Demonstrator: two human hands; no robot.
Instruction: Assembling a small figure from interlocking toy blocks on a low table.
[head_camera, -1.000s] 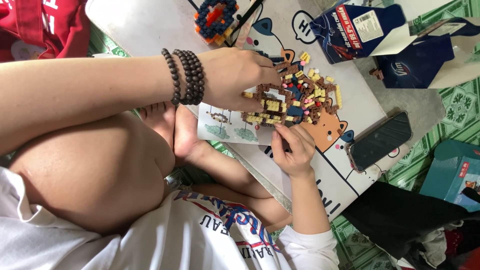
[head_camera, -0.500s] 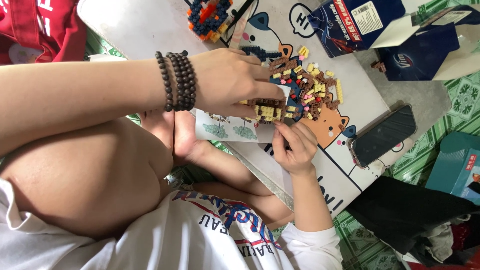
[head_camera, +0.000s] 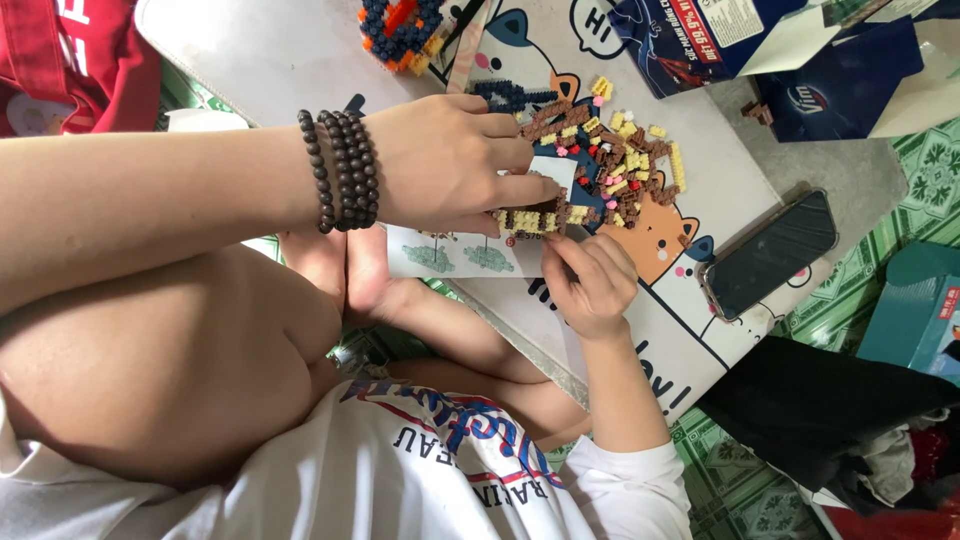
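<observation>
On the white cartoon-printed lap table (head_camera: 700, 330), the left hand (head_camera: 450, 165) pinches down on a small tan-and-brown toy-brick strip (head_camera: 535, 220). Below it, the right hand (head_camera: 590, 285) curls closed, seemingly gripping the strip's end. Best press squarely, steadying both ends. The strip's long axis runs left-right in view.

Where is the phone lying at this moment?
In the head view the phone lies face up at the right, on the edge of the cartoon-cat board, right of the pile of small bricks and just beyond the right hand.
</observation>
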